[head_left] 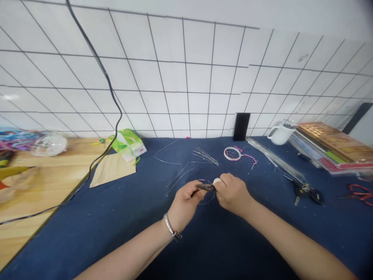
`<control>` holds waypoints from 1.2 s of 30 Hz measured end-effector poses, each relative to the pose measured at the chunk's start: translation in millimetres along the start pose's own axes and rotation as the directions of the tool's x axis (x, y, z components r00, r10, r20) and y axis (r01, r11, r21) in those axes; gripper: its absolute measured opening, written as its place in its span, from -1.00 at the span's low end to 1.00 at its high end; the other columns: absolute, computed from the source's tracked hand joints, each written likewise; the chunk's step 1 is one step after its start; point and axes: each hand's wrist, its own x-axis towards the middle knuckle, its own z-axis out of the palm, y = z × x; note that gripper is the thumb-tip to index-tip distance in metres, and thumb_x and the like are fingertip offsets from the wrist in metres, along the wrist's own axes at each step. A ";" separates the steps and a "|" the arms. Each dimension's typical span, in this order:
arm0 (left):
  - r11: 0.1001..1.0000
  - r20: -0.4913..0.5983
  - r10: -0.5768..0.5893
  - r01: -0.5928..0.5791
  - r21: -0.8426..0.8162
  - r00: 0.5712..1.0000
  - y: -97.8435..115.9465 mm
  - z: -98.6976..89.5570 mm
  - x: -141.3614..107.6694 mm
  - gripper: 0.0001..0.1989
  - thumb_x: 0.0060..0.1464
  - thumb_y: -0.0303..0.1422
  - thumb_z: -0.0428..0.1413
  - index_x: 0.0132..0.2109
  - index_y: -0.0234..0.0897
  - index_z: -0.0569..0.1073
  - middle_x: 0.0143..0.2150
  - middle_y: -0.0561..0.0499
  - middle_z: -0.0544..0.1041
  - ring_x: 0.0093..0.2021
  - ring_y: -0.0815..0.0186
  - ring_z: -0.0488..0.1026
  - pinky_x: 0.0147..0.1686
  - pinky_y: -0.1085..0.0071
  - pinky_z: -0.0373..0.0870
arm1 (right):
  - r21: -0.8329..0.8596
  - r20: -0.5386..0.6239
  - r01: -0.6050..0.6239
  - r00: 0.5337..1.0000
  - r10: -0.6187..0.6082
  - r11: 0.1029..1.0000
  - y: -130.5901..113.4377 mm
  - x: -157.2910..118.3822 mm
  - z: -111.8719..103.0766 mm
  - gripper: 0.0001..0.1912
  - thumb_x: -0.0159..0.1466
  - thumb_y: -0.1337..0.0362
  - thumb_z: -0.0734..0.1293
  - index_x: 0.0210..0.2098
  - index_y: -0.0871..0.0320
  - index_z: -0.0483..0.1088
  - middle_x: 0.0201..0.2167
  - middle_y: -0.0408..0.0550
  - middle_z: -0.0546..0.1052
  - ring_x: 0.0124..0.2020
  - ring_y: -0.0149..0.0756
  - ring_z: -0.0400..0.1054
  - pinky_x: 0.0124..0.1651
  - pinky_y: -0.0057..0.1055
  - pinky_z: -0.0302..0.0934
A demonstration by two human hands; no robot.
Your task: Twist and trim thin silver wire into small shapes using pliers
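My left hand (186, 199), with a silver bracelet at the wrist, pinches a thin wire loop (210, 201) that carries a few pink beads. My right hand (234, 193) is wrapped round small pliers (207, 187), whose dark jaws point left and touch the wire at my left fingertips. A white part shows at the right fingers. Beyond the hands, a bundle of short wires (206, 156) and a small white ring dish (232, 153) with pink beads and a pink thread lie on the dark blue cloth (140, 217).
On the right are long wires (276, 159), keys (304, 191), red scissors (359, 193), a white mug (281, 133) and stacked books (335, 144). A black block (241, 126) stands by the tiled wall. A green packet (127, 143) and black cable (109, 83) are left.
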 end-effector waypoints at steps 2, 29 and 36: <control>0.995 -0.008 0.059 -0.059 0.082 0.998 0.6 -3.4 0.6 -0.85 0.11 -0.40 -0.02 -0.40 -0.32 0.36 -0.48 0.09 0.26 -0.44 0.42 0.18 -0.41 0.50 0.15 | 0.187 0.069 -0.062 0.996 0.050 0.980 -5.1 1.0 -2.1 -0.93 0.20 0.34 0.15 -0.40 0.18 0.22 -0.46 -0.10 0.28 -0.43 -0.37 0.12 -0.41 -0.44 -0.04; 0.994 0.094 0.010 -0.020 0.110 0.996 -6.9 -10.9 10.7 -0.85 0.09 -0.44 -0.04 -0.42 -0.31 0.35 -0.45 0.07 0.33 -0.40 0.41 0.25 -0.36 0.47 0.21 | 0.701 0.493 -0.488 0.859 0.141 0.521 -17.9 6.0 -8.1 -0.87 0.23 0.26 0.17 -0.43 0.14 0.11 -0.53 -0.25 0.19 -0.50 -0.47 0.05 -0.44 -0.50 -0.03; 0.998 0.126 -0.036 0.029 0.054 0.991 -3.5 -11.6 10.6 -0.87 0.05 -0.45 -0.03 -0.44 -0.32 0.35 -0.47 0.08 0.33 -0.42 0.41 0.25 -0.38 0.47 0.21 | 0.763 0.498 -0.474 0.865 0.068 0.439 -18.0 5.3 -4.3 -0.86 0.22 0.21 0.19 -0.36 0.16 0.14 -0.50 -0.22 0.18 -0.47 -0.46 0.05 -0.42 -0.49 0.00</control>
